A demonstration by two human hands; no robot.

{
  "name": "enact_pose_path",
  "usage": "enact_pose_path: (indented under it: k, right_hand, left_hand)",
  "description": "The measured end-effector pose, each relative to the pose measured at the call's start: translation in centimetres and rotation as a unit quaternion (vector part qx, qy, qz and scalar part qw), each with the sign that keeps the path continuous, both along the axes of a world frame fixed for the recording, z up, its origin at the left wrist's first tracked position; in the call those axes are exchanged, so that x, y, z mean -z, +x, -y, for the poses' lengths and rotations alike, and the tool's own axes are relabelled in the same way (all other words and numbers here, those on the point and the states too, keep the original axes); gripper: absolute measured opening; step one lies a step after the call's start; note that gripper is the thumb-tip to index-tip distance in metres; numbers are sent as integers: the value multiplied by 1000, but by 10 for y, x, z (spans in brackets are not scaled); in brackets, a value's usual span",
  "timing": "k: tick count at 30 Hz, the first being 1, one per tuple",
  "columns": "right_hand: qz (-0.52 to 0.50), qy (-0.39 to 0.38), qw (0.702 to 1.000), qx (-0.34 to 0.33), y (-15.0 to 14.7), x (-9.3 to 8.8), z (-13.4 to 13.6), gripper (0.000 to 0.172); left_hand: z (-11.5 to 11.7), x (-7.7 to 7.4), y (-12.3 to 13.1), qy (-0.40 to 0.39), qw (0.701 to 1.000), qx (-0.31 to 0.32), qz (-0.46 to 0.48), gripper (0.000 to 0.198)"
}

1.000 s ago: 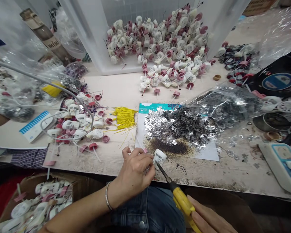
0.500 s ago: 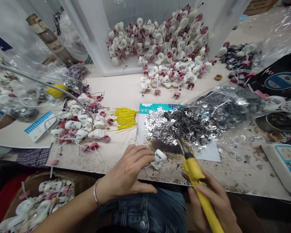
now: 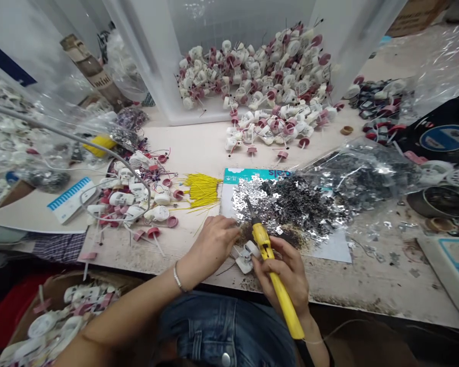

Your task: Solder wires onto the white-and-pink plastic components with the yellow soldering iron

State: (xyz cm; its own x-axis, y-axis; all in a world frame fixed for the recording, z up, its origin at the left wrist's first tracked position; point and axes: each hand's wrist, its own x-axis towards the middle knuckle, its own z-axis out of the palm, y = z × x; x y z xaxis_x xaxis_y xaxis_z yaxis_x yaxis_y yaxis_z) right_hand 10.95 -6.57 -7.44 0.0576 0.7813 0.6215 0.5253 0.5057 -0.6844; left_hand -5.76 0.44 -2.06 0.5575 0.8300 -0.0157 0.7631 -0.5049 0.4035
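My right hand (image 3: 286, 270) is closed round the yellow handle of a soldering iron (image 3: 281, 290), its metal tip over a pile of small shiny metal plates (image 3: 252, 191). A white plastic part (image 3: 245, 259) lies at the table's front edge, right by the fingers of that hand. My left hand (image 3: 214, 242) is bent, with fingers drawn together beside the near left corner of the pile. What its fingertips hold, if anything, is hidden. A bundle of yellow wires (image 3: 202, 190) lies just beyond it.
A white bin (image 3: 206, 118) full of white and pink parts stands at the back. More such parts (image 3: 128, 199) lie on the left, and a cardboard box (image 3: 117, 278) of them sits below. On the right are a plastic bag (image 3: 361, 171), metal cup (image 3: 439, 201) and white device (image 3: 449, 278).
The soldering iron moved left in my right hand, which came up to the white part. My left hand moved slightly up, and its spread fingers drew together. The view shifted a little.
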Motion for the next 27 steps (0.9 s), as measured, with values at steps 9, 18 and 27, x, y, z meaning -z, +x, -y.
enact_pose_path:
  k: [9, 18, 27]
  right_hand:
    - [-88, -87, 992, -4, 3, -7, 15, 17]
    - [22, -65, 996, -51, 40, -18, 38, 49]
    - [30, -92, 992, -76, 43, -24, 42, 44]
  left_hand:
    - [4, -7, 0, -129, 989, -60, -38, 17]
    - [-2, -3, 0, -138, 984, -111, -31, 16]
    - [-1, 3, 5, -81, 988, -126, -49, 12]
